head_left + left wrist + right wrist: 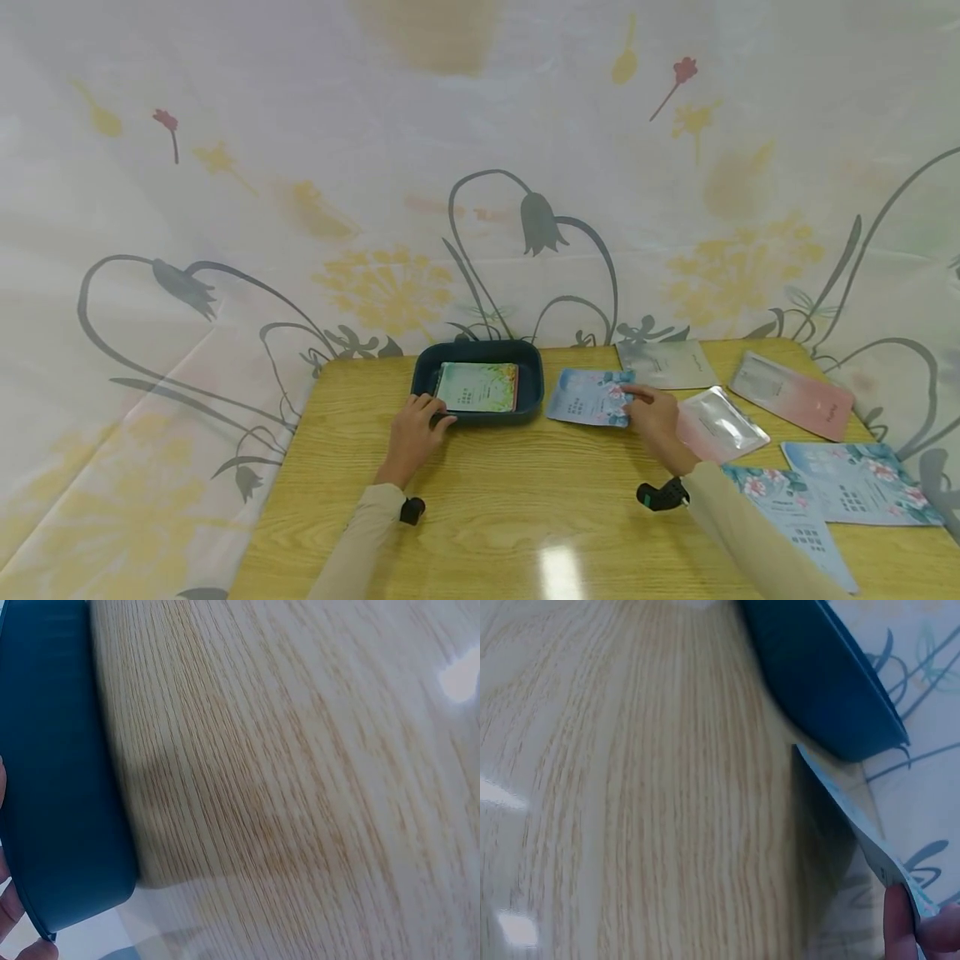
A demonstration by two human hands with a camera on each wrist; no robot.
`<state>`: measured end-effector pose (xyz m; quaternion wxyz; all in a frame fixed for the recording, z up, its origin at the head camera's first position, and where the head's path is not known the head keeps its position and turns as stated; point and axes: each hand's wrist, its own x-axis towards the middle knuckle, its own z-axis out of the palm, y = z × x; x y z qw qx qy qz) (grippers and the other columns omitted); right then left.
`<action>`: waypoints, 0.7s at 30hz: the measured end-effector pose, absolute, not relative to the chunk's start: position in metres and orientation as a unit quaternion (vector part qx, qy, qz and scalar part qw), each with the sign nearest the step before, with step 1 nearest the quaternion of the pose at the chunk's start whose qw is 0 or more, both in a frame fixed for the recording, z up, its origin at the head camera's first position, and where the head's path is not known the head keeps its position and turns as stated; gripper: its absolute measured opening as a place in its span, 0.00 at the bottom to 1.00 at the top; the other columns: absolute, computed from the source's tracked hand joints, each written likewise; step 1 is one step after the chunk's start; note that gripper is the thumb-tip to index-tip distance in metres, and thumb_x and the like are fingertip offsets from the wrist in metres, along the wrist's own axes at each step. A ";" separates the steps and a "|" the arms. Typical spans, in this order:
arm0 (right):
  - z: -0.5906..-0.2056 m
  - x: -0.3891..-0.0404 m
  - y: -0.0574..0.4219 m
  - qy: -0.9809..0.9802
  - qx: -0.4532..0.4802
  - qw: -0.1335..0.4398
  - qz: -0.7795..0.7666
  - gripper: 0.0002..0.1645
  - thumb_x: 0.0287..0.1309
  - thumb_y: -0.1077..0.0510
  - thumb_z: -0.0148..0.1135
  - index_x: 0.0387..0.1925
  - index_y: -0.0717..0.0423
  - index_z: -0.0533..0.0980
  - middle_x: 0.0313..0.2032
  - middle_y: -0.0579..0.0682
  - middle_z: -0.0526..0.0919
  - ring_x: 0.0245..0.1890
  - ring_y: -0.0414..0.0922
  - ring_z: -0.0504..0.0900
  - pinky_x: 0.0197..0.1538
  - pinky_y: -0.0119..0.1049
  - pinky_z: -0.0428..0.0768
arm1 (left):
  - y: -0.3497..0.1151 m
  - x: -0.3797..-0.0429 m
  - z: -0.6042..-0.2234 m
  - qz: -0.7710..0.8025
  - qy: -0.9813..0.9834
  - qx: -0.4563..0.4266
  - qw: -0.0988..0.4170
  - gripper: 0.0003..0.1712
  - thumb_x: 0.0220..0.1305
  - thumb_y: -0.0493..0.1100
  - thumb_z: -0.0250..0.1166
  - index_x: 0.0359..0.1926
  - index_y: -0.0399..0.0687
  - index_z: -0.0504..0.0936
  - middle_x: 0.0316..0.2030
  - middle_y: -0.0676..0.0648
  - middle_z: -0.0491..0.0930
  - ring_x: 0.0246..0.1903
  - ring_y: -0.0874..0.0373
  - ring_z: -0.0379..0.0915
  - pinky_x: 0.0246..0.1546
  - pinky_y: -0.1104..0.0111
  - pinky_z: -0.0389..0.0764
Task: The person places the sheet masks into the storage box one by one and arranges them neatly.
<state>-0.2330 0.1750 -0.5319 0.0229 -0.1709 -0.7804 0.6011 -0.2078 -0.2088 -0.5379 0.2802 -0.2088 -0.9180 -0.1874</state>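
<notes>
I'd put the work at an early-to-middle stage, judging only by how things lie around the bin (532, 379). One green packet (477, 387) is lying flat in the bin, face up, so I count that one as done; whether anything sits beneath it I cannot tell. The left hand (415, 433) is at the bin's near left corner, fingers and thumb closed on the rim, which I take as steadying. Just right of the bin, the right hand (656, 421) pinches the blue packet (588, 398) by the end farther from the bin; the right wrist view shows me this packet tilted over the table (525, 492), apart from the bin wall, so I count it as under way, not finished. Five more look to me like what is left, all outside the bin and to its right: the grey packet (667, 365) behind the right hand, the shiny packet (727, 423) just beyond that hand, the pink packet (795, 398) farther from the bin, and, nearer me than the bin, a flowered packet (862, 485) beside another flowered packet (802, 517), the latter partly hidden by the right sleeve (738, 521).
</notes>
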 end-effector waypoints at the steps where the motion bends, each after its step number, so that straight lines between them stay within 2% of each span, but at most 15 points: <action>1: -0.531 -0.233 0.176 -0.780 -0.172 0.021 0.602 0.24 0.52 0.73 0.54 0.52 0.65 0.77 0.44 0.61 0.75 0.26 0.40 0.68 0.22 0.29 0.67 | -0.208 -0.207 -0.538 -0.188 -0.917 -0.210 0.281 0.11 0.49 0.43 0.75 0.29 0.48 0.79 0.28 0.51 0.73 0.27 0.55 0.64 0.25 0.62 0.73; 3: -0.527 -0.233 0.178 -0.775 -0.169 0.016 0.609 0.24 0.52 0.73 0.54 0.54 0.65 0.76 0.40 0.58 0.74 0.25 0.40 0.68 0.22 0.30 0.67 | -0.208 -0.207 -0.538 -0.190 -0.916 -0.211 0.283 0.11 0.48 0.43 0.75 0.29 0.49 0.79 0.28 0.51 0.72 0.27 0.55 0.65 0.25 0.62 0.73; 8: -0.518 -0.231 0.183 -0.757 -0.150 0.009 0.636 0.26 0.52 0.75 0.51 0.55 0.66 0.74 0.30 0.52 0.70 0.12 0.38 0.64 0.16 0.34 0.67 | -0.207 -0.209 -0.539 -0.191 -0.914 -0.212 0.289 0.12 0.49 0.44 0.75 0.29 0.48 0.78 0.28 0.51 0.72 0.28 0.55 0.64 0.24 0.63 0.73; 10: -0.515 -0.231 0.185 -0.757 -0.141 0.010 0.638 0.26 0.52 0.75 0.50 0.55 0.66 0.74 0.29 0.51 0.69 0.11 0.38 0.63 0.15 0.33 0.67 | -0.208 -0.209 -0.540 -0.191 -0.914 -0.212 0.290 0.12 0.50 0.44 0.74 0.28 0.48 0.78 0.28 0.51 0.72 0.27 0.55 0.64 0.24 0.63 0.73; 15: -0.511 -0.231 0.190 -0.731 -0.118 0.010 0.672 0.27 0.52 0.76 0.50 0.56 0.67 0.73 0.30 0.51 0.69 0.14 0.37 0.63 0.16 0.29 0.64 | -0.208 -0.209 -0.539 -0.193 -0.915 -0.213 0.283 0.12 0.50 0.44 0.74 0.29 0.49 0.78 0.28 0.51 0.72 0.28 0.55 0.64 0.25 0.62 0.73; 21: -0.505 -0.230 0.193 -0.713 -0.093 -0.002 0.695 0.30 0.54 0.76 0.50 0.61 0.66 0.69 0.42 0.52 0.73 0.24 0.38 0.70 0.22 0.29 0.66 | -0.208 -0.208 -0.539 -0.196 -0.917 -0.209 0.279 0.11 0.51 0.44 0.74 0.29 0.49 0.79 0.29 0.51 0.73 0.28 0.55 0.64 0.25 0.63 0.73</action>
